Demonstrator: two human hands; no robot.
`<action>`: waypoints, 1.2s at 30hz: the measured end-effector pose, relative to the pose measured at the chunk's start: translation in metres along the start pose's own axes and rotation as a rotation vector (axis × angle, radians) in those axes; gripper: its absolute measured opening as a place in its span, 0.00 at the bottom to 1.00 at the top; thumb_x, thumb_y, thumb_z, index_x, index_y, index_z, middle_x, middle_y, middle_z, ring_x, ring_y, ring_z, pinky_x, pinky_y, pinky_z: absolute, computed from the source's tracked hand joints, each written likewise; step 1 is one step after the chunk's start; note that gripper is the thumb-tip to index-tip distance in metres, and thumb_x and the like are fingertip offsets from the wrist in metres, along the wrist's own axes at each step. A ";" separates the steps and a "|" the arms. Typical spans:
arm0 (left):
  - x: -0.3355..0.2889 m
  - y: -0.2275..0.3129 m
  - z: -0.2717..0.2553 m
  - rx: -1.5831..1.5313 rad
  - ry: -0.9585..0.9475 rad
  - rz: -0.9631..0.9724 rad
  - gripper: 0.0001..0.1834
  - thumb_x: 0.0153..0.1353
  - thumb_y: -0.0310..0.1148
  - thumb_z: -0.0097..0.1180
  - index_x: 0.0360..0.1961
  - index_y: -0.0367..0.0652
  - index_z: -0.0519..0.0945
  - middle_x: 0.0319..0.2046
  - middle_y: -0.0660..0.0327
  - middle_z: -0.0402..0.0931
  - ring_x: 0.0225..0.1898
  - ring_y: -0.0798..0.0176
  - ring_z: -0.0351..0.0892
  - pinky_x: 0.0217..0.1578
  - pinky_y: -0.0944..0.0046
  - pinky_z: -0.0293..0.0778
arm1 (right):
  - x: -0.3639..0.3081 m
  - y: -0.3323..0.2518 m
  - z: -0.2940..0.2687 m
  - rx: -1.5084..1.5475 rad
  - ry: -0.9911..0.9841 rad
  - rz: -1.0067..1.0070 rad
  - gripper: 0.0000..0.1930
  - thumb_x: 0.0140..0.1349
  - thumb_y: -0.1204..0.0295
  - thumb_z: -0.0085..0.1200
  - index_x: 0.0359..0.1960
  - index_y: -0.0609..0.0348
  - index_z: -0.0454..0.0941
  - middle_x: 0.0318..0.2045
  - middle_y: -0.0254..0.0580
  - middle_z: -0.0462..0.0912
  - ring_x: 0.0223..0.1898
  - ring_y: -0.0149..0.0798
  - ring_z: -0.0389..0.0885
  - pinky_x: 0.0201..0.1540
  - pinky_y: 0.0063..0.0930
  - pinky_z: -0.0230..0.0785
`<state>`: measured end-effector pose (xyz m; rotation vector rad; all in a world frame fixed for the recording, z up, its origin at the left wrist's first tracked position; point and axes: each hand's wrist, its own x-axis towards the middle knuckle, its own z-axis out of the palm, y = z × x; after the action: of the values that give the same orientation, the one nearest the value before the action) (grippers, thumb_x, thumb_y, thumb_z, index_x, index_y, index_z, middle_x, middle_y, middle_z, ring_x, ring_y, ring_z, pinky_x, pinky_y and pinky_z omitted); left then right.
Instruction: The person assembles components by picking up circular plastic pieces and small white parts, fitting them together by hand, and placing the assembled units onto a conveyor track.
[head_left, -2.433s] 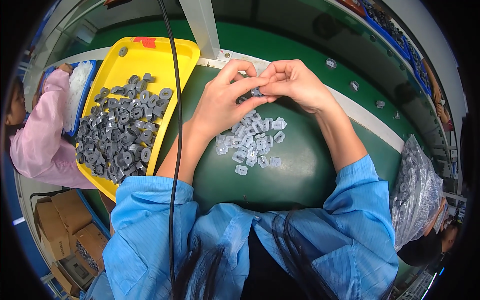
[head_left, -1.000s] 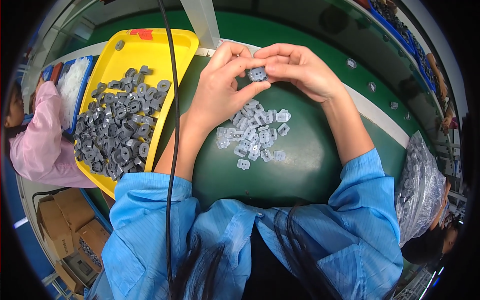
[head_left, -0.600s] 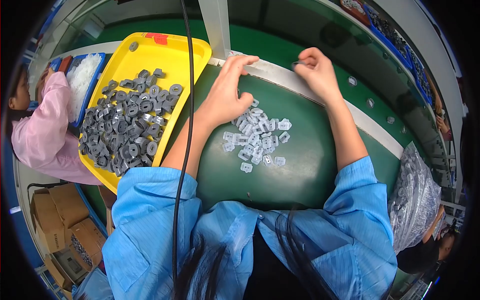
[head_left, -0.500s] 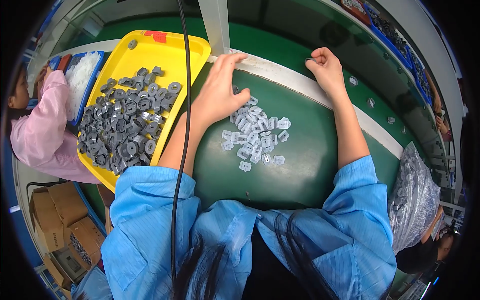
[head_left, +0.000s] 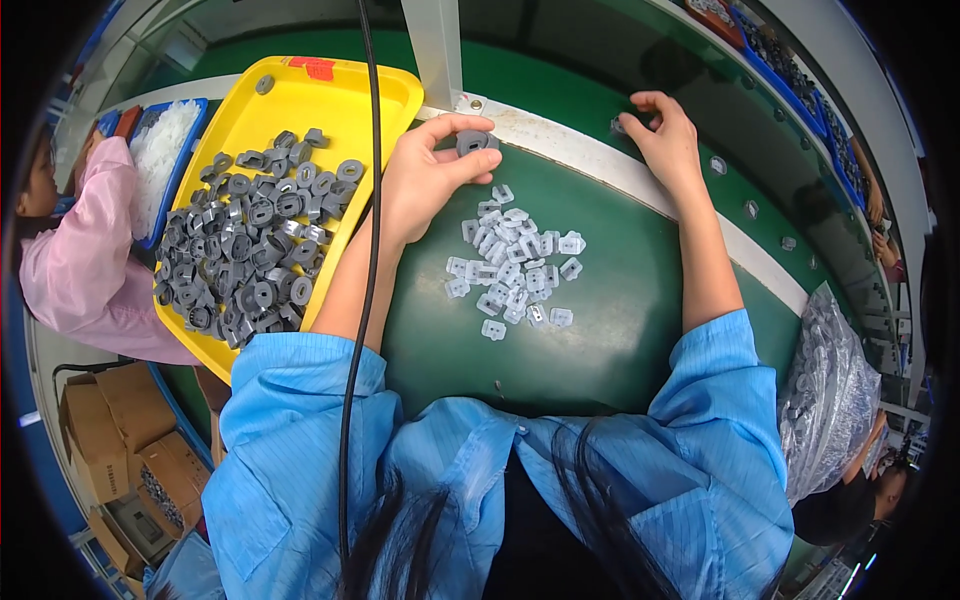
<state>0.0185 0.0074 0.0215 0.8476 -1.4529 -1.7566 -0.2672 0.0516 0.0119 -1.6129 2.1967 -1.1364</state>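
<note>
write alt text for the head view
Left hand holds a gray ring; right hand is by a small part past a white rail. Pale pieces lie piled on a green table, beside a yellow tray of gray rings.

A: State the head camera's mounting.
B: Worn on the head, left unit of a fisheye pair, facing down toward the left hand (head_left: 420, 172) and right hand (head_left: 672, 142).
A: Range?
B: Near; the blue shirt (head_left: 680, 460) occupies the lower edge.
</note>
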 end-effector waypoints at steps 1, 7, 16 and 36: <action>0.000 -0.001 0.000 0.003 -0.001 -0.003 0.18 0.53 0.26 0.63 0.45 0.38 0.77 0.33 0.60 0.79 0.30 0.73 0.78 0.35 0.73 0.74 | -0.003 -0.009 0.002 -0.089 0.131 -0.169 0.11 0.51 0.72 0.59 0.37 0.58 0.80 0.27 0.37 0.80 0.30 0.30 0.77 0.38 0.24 0.70; 0.003 -0.006 -0.002 0.205 0.132 0.108 0.12 0.55 0.27 0.62 0.40 0.38 0.76 0.23 0.69 0.74 0.21 0.77 0.71 0.22 0.75 0.66 | -0.056 -0.082 0.040 0.158 -0.333 -0.445 0.11 0.50 0.67 0.61 0.31 0.61 0.80 0.32 0.47 0.79 0.35 0.45 0.79 0.41 0.33 0.72; 0.008 -0.012 0.008 0.298 0.169 0.220 0.09 0.57 0.33 0.60 0.34 0.38 0.78 0.19 0.66 0.72 0.18 0.75 0.66 0.20 0.72 0.65 | -0.046 -0.074 0.027 0.243 -0.616 -0.062 0.07 0.51 0.72 0.59 0.28 0.62 0.77 0.18 0.36 0.77 0.22 0.28 0.75 0.29 0.27 0.70; -0.001 -0.015 0.038 0.572 0.154 0.492 0.20 0.48 0.25 0.65 0.44 0.35 0.75 0.38 0.56 0.74 0.30 0.64 0.78 0.30 0.69 0.79 | -0.050 -0.096 0.018 0.338 -0.296 -0.037 0.09 0.51 0.70 0.62 0.28 0.65 0.82 0.20 0.37 0.81 0.22 0.25 0.76 0.29 0.21 0.70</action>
<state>-0.0139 0.0306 0.0130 0.7872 -1.8925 -0.9050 -0.1672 0.0761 0.0505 -1.5626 1.6957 -1.1213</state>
